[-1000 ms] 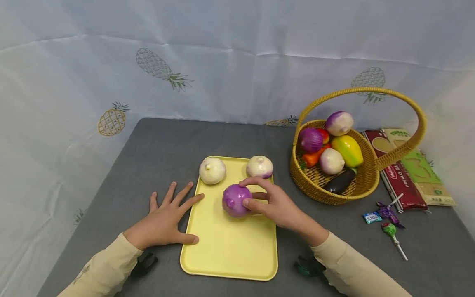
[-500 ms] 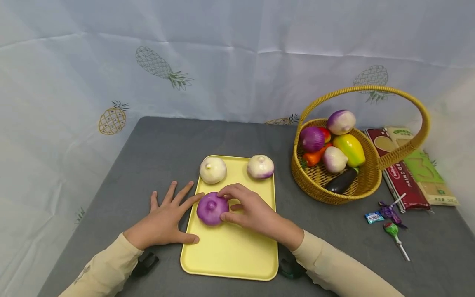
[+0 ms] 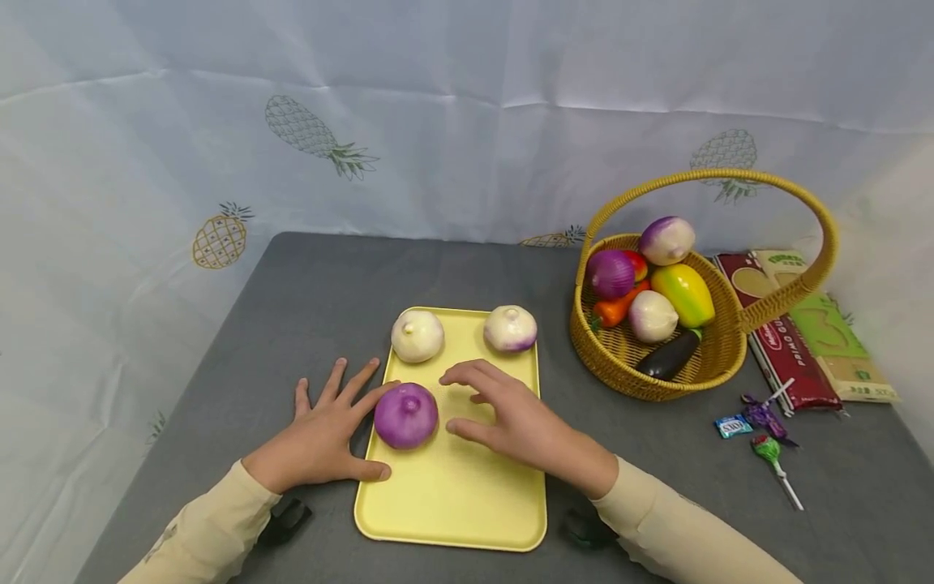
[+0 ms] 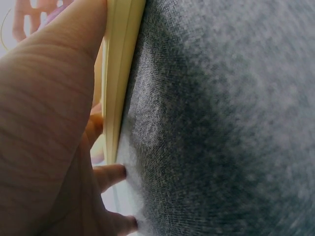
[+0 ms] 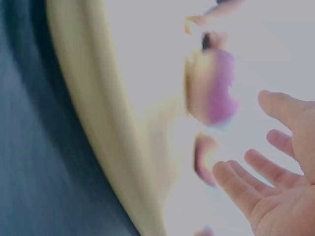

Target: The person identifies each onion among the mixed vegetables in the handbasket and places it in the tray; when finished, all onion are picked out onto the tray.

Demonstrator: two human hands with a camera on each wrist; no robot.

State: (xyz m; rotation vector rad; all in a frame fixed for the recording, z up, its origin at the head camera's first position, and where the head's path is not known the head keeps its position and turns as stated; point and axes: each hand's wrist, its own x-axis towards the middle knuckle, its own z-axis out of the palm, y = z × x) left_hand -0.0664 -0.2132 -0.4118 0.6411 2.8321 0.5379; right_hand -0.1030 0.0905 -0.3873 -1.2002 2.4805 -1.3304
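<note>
On the left side of the yellow tray [image 3: 452, 503] sits a purple onion [image 3: 405, 416], its knob facing up. My left hand [image 3: 321, 434] lies spread at the tray's left edge, index fingertip right by the onion and thumb over the rim. In the left wrist view, that thumb [image 4: 74, 29] lies along the tray's side wall [image 4: 118, 73]. My right hand [image 3: 511, 418] hovers over the tray to the right of the onion, fingers apart and holding nothing. At the tray's far corners rest a white onion [image 3: 417, 337] and a white-and-purple turnip [image 3: 510, 328].
A wicker basket [image 3: 620, 373] with a tall handle stands at the right, holding an eggplant [image 3: 670, 355], a yellow fruit [image 3: 683, 294] and several other vegetables. Flat packets [image 3: 791, 357], a lollipop [image 3: 777, 469] and small candies [image 3: 733, 427] lie beyond it on the grey table.
My right hand carried the purple onion left across the tray, set it down beside the left hand, let go and drew back to the right. The left hand stayed put.
</note>
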